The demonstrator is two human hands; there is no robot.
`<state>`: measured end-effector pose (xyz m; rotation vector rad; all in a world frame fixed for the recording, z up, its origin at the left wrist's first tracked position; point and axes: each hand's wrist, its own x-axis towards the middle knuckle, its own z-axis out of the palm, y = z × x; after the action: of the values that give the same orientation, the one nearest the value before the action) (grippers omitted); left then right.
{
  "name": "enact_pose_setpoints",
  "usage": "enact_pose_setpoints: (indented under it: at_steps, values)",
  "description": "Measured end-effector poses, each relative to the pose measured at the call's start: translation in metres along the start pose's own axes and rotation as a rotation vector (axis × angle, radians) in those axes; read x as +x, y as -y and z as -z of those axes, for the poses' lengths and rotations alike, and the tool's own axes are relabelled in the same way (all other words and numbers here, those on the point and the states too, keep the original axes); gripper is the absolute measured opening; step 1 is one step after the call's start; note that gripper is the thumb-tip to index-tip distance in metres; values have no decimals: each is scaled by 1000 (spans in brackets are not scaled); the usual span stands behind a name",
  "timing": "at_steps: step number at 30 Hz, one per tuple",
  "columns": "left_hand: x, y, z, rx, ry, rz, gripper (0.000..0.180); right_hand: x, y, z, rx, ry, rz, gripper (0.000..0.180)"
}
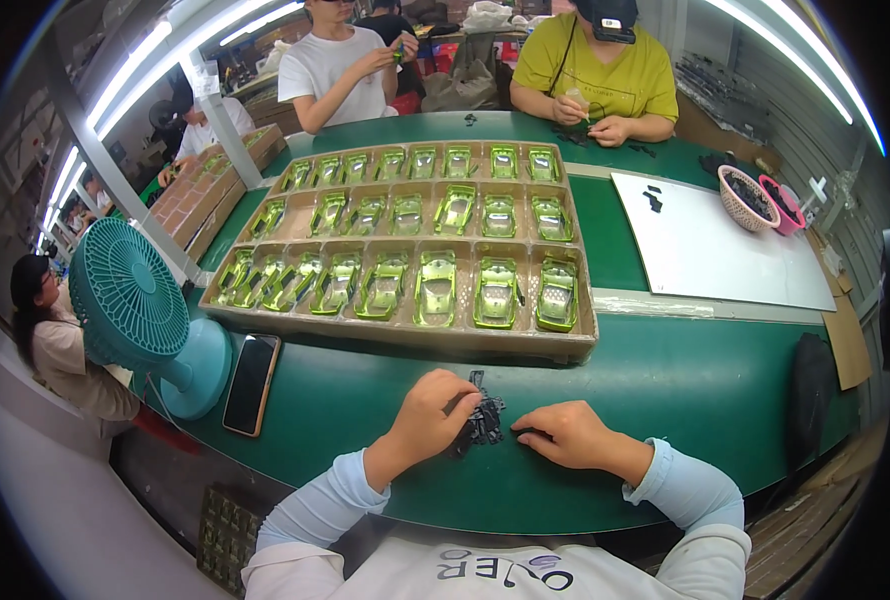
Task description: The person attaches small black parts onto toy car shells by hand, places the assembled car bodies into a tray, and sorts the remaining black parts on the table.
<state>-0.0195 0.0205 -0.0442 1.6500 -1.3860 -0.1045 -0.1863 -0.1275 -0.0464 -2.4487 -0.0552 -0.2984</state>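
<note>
A small heap of flat black plastic parts [486, 424] lies on the green table in front of me. My left hand [428, 413] rests at its left side, thumb and fingers curled against the parts; whatever it grips is hidden. Just right of the heap, my right hand [569, 434] is closed palm down, with a small black part [534, 433] showing under its fingertips. Beyond both hands stands a shallow cardboard box [445, 341] with three rows of clear green toy car bodies [435, 288].
A phone [252, 385] and a teal fan [135, 290] stand at the left. On the right are a white board [715, 250], baskets [748, 198] of black parts and a dark cloth-like item [811, 395]. Two people work across the table, one in yellow-green [605, 80].
</note>
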Motion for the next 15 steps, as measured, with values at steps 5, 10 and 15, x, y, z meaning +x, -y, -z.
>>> enact_pose_setpoints:
  at_steps: [5,10,15]
  values:
    - [0,-1,2,15,14,12,8,0,-1,-1,2,3,1,15]
    - [0,0,-1,-5,-15,-28,8,-1,1,1,6,2,-6,15]
    - [0,-2,1,9,-4,5,7,0,1,1,6,10,-7,15]
